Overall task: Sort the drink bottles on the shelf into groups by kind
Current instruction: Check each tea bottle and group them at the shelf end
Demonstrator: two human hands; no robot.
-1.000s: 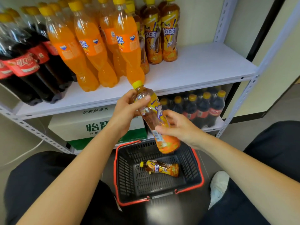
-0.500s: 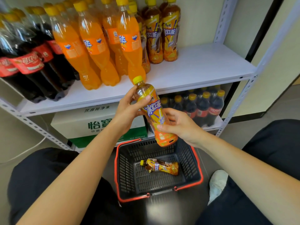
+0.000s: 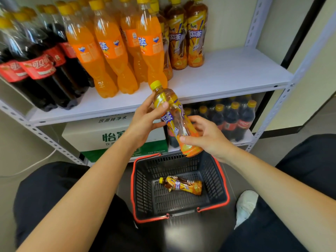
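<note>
I hold an iced tea bottle (image 3: 177, 120) with a yellow cap, tilted, just below the front edge of the white shelf (image 3: 227, 73). My left hand (image 3: 145, 119) grips its neck and upper part. My right hand (image 3: 205, 135) grips its lower part near the base. On the shelf stand cola bottles (image 3: 36, 66) at the left, orange soda bottles (image 3: 112, 51) in the middle and iced tea bottles (image 3: 187, 35) to their right. A second iced tea bottle (image 3: 181, 184) lies on its side in the black basket (image 3: 143, 188) on the floor.
The right part of the shelf is bare. On the lower shelf stand a white and green water carton (image 3: 109, 135) and several small cola bottles (image 3: 234, 117). The shelf's metal post (image 3: 272, 113) rises at the right. My knees flank the basket, with a white shoe (image 3: 245, 204) beside it.
Both hands have lifted the iced tea bottle a little higher above the basket, toward the shelf edge, and turned it in the grip. The bottle in the basket has not moved.
</note>
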